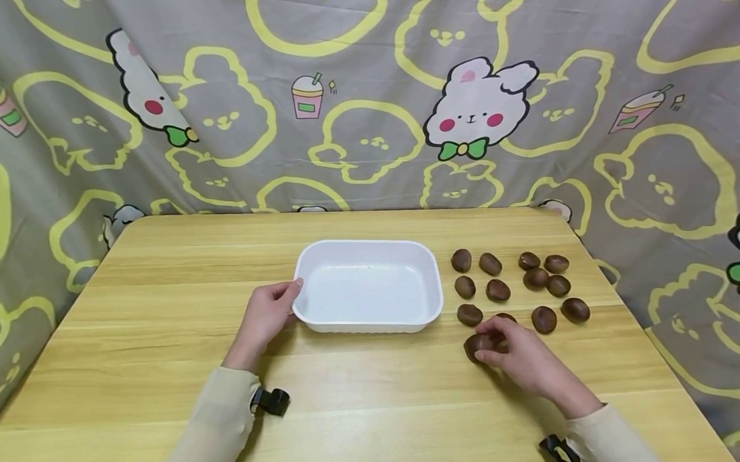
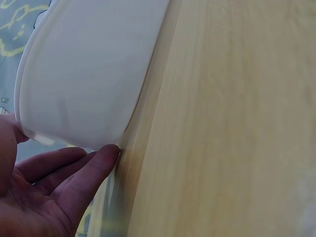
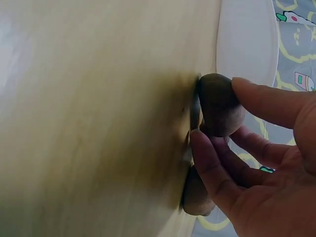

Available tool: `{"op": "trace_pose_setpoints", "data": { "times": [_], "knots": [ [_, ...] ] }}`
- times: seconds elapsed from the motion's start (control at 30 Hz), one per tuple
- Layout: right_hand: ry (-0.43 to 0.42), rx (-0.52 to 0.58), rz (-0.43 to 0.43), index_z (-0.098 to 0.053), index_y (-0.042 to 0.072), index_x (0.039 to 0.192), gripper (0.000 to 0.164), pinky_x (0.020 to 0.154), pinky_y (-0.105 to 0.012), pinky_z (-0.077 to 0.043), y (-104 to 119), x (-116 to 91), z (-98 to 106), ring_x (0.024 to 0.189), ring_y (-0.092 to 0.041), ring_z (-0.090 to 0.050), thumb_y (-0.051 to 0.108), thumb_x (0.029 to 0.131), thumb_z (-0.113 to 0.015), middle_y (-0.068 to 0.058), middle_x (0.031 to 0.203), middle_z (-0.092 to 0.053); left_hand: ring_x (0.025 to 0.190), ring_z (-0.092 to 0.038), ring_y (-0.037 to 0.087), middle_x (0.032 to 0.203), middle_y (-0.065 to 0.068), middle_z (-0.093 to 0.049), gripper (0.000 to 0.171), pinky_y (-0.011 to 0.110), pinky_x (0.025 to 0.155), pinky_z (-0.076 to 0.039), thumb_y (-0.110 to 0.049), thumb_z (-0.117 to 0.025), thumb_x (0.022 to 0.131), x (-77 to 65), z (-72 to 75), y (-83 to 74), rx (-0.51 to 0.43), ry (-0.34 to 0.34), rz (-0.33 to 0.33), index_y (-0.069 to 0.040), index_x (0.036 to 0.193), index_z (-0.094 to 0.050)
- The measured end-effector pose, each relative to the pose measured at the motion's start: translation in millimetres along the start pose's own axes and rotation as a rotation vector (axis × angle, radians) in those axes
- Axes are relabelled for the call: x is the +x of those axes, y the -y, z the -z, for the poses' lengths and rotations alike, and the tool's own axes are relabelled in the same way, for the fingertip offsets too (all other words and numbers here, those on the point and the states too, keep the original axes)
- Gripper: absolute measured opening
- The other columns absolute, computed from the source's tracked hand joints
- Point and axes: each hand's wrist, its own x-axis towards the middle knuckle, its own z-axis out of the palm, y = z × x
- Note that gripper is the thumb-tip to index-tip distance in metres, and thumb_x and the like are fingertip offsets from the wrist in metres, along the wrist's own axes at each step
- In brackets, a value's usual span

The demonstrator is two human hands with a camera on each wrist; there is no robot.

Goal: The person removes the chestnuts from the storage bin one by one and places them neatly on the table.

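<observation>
A white plastic tray (image 1: 368, 292) stands on the table with nothing inside it. My left hand (image 1: 265, 319) pinches its left end, thumb over the rim and fingers against the outer wall; the left wrist view shows fingertips (image 2: 109, 153) at the tray's lower edge. To the right of the tray, my right hand (image 1: 524, 359) holds a brown chestnut (image 1: 475, 348) between thumb and fingers, at or just above the tabletop. In the right wrist view another chestnut (image 3: 197, 195) lies close below the fingers. One chestnut (image 1: 505, 319) is partly hidden behind the right hand.
Several loose chestnuts (image 1: 498, 290) are spread over the right side of the wooden table (image 1: 352, 400). Some at the far right (image 1: 536, 278) touch one another. A patterned curtain (image 1: 373, 143) hangs behind the table and along its sides.
</observation>
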Motion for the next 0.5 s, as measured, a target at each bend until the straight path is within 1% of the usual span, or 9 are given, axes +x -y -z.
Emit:
{"op": "trace_pose_setpoints", "data": {
  "times": [0.17,0.33,0.43,0.5],
  "knots": [
    [-0.003,-0.033,0.028,-0.063,0.002,0.115,0.032,0.084,-0.044,-0.052,0.4,-0.2,0.6,0.095,-0.021,-0.059,0.012,0.087,-0.074,-0.001,0.101,-0.061,0.095,-0.066,0.026,0.119,0.025,-0.063,0.055,0.03,0.074,-0.059,-0.039,-0.056,0.1,-0.3,1.7,-0.7,-0.006,-0.002,-0.004,0.008,0.127,-0.061],
    [0.002,-0.072,0.052,-0.065,0.001,0.116,0.032,0.086,-0.048,-0.052,-0.5,-0.5,1.9,0.099,-0.024,-0.059,0.013,0.088,-0.074,-0.003,0.106,-0.062,0.091,-0.067,0.023,0.117,0.025,-0.064,0.054,0.029,0.073,-0.059,-0.039,-0.056,0.1,-0.5,2.6,-0.7,-0.008,-0.005,-0.004,0.008,0.126,-0.062],
    [-0.006,-0.086,0.052,-0.065,0.0,0.116,0.032,0.088,-0.049,-0.051,-0.1,-1.6,2.6,0.1,-0.026,-0.059,0.013,0.088,-0.074,-0.004,0.107,-0.062,0.088,-0.067,0.022,0.116,0.024,-0.065,0.056,0.028,0.072,-0.058,-0.042,-0.055,0.1,-1.2,3.8,-1.3,0.013,-0.006,-0.006,0.008,0.125,-0.062],
    [-0.011,-0.088,0.048,-0.065,-0.001,0.117,0.034,0.085,-0.048,-0.052,2.6,-2.8,5.0,0.099,-0.025,-0.06,0.014,0.088,-0.074,-0.005,0.107,-0.062,0.09,-0.067,0.023,0.117,0.024,-0.064,0.059,0.029,0.073,-0.058,-0.045,-0.054,0.1,-2.1,5.3,-1.8,0.025,-0.002,-0.004,0.008,0.126,-0.062]
  ]
}}
